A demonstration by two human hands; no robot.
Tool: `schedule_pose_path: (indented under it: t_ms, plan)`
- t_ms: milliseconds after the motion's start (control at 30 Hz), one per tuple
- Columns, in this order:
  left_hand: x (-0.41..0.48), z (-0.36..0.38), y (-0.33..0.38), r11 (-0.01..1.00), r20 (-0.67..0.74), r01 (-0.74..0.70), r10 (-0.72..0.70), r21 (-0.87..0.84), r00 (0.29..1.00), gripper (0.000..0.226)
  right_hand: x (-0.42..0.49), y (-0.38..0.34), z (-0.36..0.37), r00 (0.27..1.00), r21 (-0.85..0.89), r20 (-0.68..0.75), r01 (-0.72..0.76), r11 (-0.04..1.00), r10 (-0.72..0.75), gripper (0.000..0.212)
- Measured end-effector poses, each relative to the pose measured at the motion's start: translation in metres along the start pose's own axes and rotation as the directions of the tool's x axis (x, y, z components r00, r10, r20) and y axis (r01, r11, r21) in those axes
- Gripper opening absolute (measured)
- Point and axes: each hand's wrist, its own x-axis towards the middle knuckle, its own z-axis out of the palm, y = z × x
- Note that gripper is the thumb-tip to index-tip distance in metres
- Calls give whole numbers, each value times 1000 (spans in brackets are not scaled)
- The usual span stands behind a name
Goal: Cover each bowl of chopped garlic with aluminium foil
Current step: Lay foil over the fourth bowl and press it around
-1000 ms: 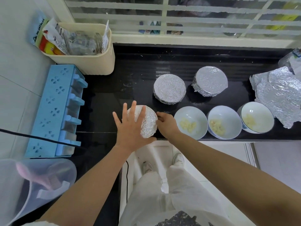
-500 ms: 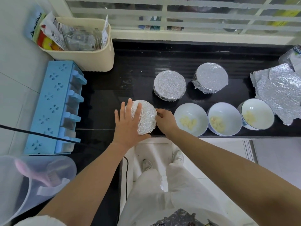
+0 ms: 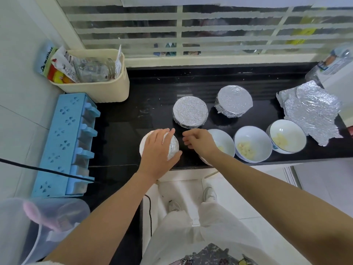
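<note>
My left hand (image 3: 157,150) lies over a foil-wrapped bowl (image 3: 173,148) near the front edge of the black counter (image 3: 133,119), fingers and thumb wrapped around it. My right hand (image 3: 198,141) hovers just right of that bowl, fingers loosely curled, holding nothing. Two foil-covered bowls (image 3: 190,111) (image 3: 234,100) stand behind. Three uncovered white bowls with chopped garlic sit in a row to the right (image 3: 226,143) (image 3: 253,143) (image 3: 288,135); my right wrist hides part of the first. Loose crumpled foil sheets (image 3: 313,111) lie at the far right.
A cream bin (image 3: 99,88) of packets stands at the back left. A blue spice rack (image 3: 65,144) runs along the left wall, a black cable (image 3: 38,169) across it. A clear plastic jug (image 3: 38,222) is at the lower left, a bottle (image 3: 332,62) at the back right.
My right hand has let go of the foil-wrapped bowl's side and lifted a little right of it. My left hand stays on the bowl, now curled over its top.
</note>
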Motion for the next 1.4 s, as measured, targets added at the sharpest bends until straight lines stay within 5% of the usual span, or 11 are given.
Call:
schedule_pose_path:
  t_ms: [100,200,433,567,700,900,1100,1233,1400]
  plan:
    - [29,-6,27,991,-99,22,-35,-129,994,34,-5,-4,-25,1000,71,-19,7,997,-6,31]
    - [58,-6,62,959,-26,48,-58,-279,998,16,-10,-1,-66,997,72,-70,29,997,-23,32]
    - [115,25,149,912,251,-5,118,-411,961,24,-17,40,-176,899,-42,-435,38,998,-52,28]
    - [141,48,199,944,397,40,98,-327,913,38,-19,75,-235,823,-199,-567,-115,973,-19,38]
    - [168,69,243,971,511,82,46,-226,858,53,-15,108,-280,867,-283,-486,-272,920,107,59]
    - [193,91,280,984,650,141,-35,-113,759,64,-8,125,-309,900,-391,-429,-262,882,77,50]
    - [195,106,299,995,631,99,-57,-31,774,53,-5,137,-338,876,-323,-466,-301,897,126,21]
    - [198,113,305,984,620,171,-100,-56,778,50,10,149,-358,919,-373,-382,-251,893,99,29]
    - [201,117,303,973,623,225,-142,-56,769,43,31,167,-369,960,-668,-152,-275,691,235,44]
